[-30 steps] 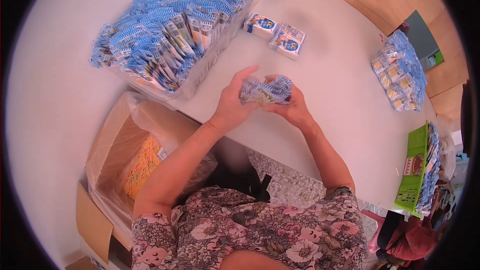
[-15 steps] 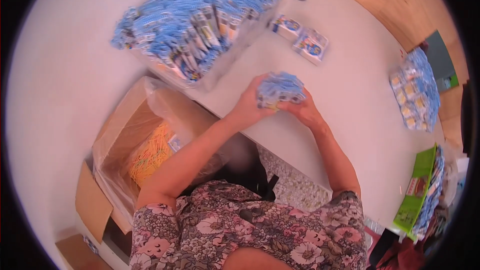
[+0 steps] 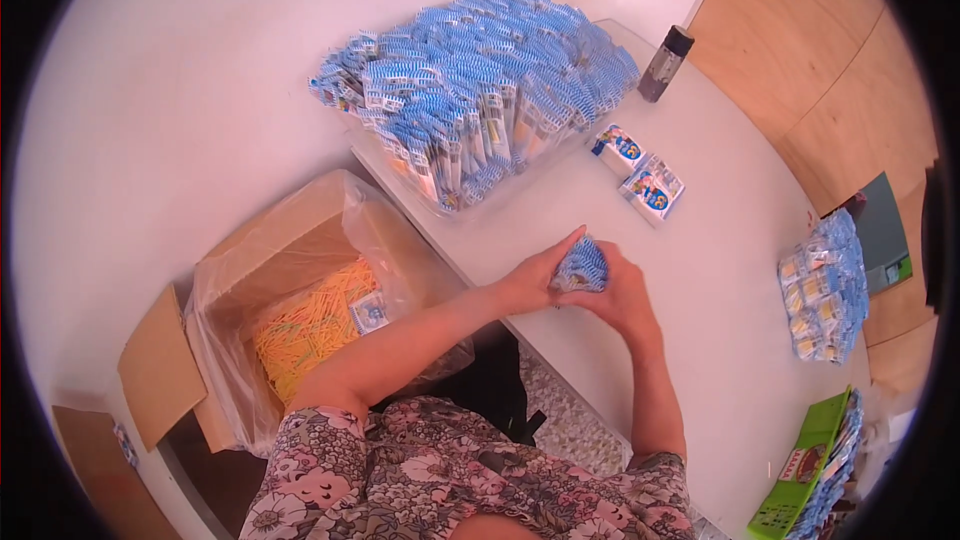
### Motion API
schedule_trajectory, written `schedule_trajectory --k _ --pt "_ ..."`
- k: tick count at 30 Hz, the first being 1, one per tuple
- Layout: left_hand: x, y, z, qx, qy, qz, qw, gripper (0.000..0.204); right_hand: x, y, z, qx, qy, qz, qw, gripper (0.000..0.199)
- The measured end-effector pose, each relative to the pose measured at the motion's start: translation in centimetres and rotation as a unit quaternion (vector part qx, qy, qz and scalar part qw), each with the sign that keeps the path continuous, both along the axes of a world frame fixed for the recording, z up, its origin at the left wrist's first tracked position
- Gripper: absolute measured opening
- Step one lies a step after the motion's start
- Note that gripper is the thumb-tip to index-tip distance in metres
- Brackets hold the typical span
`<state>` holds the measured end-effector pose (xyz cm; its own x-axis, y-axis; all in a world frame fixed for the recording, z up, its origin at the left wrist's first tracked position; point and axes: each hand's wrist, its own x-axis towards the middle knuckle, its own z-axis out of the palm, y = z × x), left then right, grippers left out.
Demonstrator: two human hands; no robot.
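Closed snugly between left hand [image 3: 532, 280] and right hand [image 3: 624, 294], a bundle of blue-patterned packets [image 3: 582, 266] sits nearside-right of the clear bin [image 3: 530, 176] — probably light, soft and slippery, best gripped around its sides.

From my distant seat I see a desk [image 3: 725, 340] with pale, smooth top. On its far left part stands a clear plastic tub [image 3: 527, 180], and beyond it a dark-capped bottle [image 3: 665, 65]. Nearer lie two small white boxes [image 3: 653, 190] — one just beside the other. Well apart, at right, rests a heap of blue packets [image 3: 835, 285] — and a green basket [image 3: 818, 430] is at the edge.
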<state>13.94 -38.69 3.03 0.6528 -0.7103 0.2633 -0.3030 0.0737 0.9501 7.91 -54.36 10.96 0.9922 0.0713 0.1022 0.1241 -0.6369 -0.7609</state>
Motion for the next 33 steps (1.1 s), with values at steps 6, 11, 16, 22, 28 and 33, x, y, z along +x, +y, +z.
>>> schedule_trajectory --k 6,11,16,22,28,33 --pt "-0.6 0.9 3.0 0.189 -0.095 0.013 0.977 0.117 0.8 0.3 -0.4 -0.043 0.042 0.003 0.998 0.044" --pt "-1.3 3.4 10.2 0.365 -0.311 0.079 0.874 0.06 0.8 -1.0 -2.3 0.09 0.061 -0.055 0.993 0.036" --pt "6.6 6.4 14.2 0.442 -0.625 0.153 0.625 0.009 2.0 -0.7 2.5 0.215 0.036 -0.043 0.975 0.037" --pt "11.4 9.1 12.3 0.408 -0.731 0.159 0.523 0.016 7.3 4.1 10.4 0.058 -0.039 -0.021 0.997 0.041" --pt "10.8 10.1 13.0 0.481 -0.694 0.126 0.521 0.02 13.5 8.3 12.0 -0.211 -0.17 -0.048 0.961 0.043" --pt "10.8 11.4 13.2 0.443 -0.671 0.113 0.583 0.02 15.8 10.8 9.0 -0.261 -0.266 -0.083 0.924 0.04"
